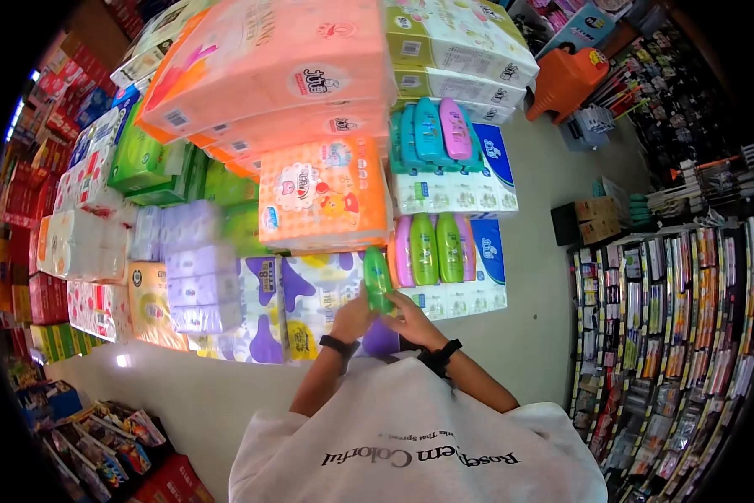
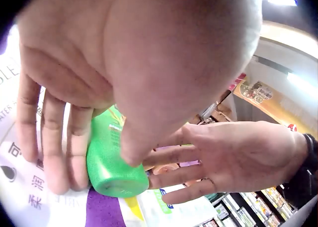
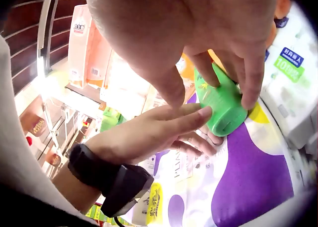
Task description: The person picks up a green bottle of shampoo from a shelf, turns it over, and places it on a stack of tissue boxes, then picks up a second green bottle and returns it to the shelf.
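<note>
A green shampoo-type bottle (image 1: 377,275) is between the two hands, over the white-and-purple tissue packs (image 1: 318,289). My left hand (image 1: 353,320) grips it; in the left wrist view the thumb (image 2: 135,146) lies along one side and the fingers reach round the other. My right hand (image 1: 416,325) is at the bottle's other side. Its fingers (image 2: 181,175) are fairly straight and reach past the bottle, with fingertips at its surface in the right wrist view. Just beyond stand green bottles (image 1: 424,251) and pink ones in a pack.
An orange tissue pack (image 1: 322,197) stands ahead, below tall pink packs (image 1: 268,67). Teal and pink bottles (image 1: 427,134) sit on white packs further back. A full goods rack (image 1: 662,327) stands across the aisle floor (image 1: 532,352) on the right.
</note>
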`<state>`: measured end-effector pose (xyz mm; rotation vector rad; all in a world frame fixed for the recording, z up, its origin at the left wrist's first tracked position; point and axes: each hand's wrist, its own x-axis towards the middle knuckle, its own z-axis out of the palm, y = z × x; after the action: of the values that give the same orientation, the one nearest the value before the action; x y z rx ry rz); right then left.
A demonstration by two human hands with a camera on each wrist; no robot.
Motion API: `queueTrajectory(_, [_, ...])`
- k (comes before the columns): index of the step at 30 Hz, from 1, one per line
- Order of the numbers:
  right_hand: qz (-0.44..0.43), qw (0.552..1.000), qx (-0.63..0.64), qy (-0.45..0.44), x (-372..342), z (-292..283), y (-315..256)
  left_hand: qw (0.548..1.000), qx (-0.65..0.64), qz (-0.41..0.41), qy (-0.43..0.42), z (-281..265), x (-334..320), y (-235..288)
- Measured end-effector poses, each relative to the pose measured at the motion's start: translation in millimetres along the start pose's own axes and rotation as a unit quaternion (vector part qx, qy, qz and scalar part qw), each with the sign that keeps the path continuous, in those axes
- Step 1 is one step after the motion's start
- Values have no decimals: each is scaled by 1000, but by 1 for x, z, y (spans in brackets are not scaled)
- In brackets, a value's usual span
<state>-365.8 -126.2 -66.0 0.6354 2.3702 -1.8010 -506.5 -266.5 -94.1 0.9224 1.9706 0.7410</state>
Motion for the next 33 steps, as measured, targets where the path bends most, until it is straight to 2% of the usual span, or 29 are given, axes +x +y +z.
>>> queueTrajectory(1, [-9, 1000, 6, 20, 2, 3, 9, 1000, 0, -16, -10, -3, 3, 4])
queueTrajectory(4, [-15, 999, -14, 49, 1, 7, 23, 1000, 1, 5, 3, -2, -1, 7])
queueTrajectory(5, [-12, 998, -27, 57, 1, 6, 25, 999, 24, 19, 30, 3, -1, 4])
queueTrajectory(7, [-2, 999, 44, 25, -1, 9, 33, 993, 67, 48, 80, 13, -2, 2])
queueTrajectory(8, [3, 997, 80, 11, -3, 12, 38, 995, 70, 24, 69, 17, 0, 0])
queueTrajectory(10, [-6, 997, 72, 35, -9, 20, 55, 995, 81, -21, 46, 10, -2, 13])
queueTrajectory(12, [13, 997, 64, 43, -19, 15, 48, 994, 80, 18, 76, 14, -1, 6])
queueTrajectory(13, [50, 994, 86, 51, -29, 5, 15, 992, 76, 44, 91, 17, 0, -1])
queueTrajectory(14, [73, 992, 82, 56, -34, 1, 9, 989, 71, 71, 104, 17, 1, -6])
queueTrajectory(15, [95, 991, 79, 60, -40, -3, 6, 993, 80, 40, 75, 16, 3, -8])
queueTrajectory(16, [117, 988, 76, 65, -47, -4, 7, 992, 89, 46, 75, 16, 5, -9])
queueTrajectory(20, [113, 985, 97, 92, -68, -12, 29, 985, 131, 72, 86, 10, 9, -1])
queueTrajectory(23, [76, 983, 99, 138, -93, -23, 35, 983, 119, 103, 95, -1, 5, 28])
queueTrajectory(24, [66, 979, 113, 158, -104, -27, 37, 988, 116, 76, 70, -9, -1, 52])
queueTrajectory(27, [36, 963, 137, 231, -144, -39, 40, 988, 130, 67, 45, -13, -9, 95])
queueTrajectory(28, [31, 957, 129, 258, -163, -45, 39, 976, 168, 116, 73, 0, -1, 88])
queueTrajectory(30, [17, 934, 159, 319, -201, -56, 44, 977, 162, 136, -16, 16, 8, 86])
queueTrajectory(32, [-9, 892, 241, 383, -239, -57, 53, 974, -13, 202, -105, 28, -9, 127])
queueTrajectory(33, [-15, 875, 237, 422, -260, -59, 53, 972, -10, 207, -110, 36, -18, 146])
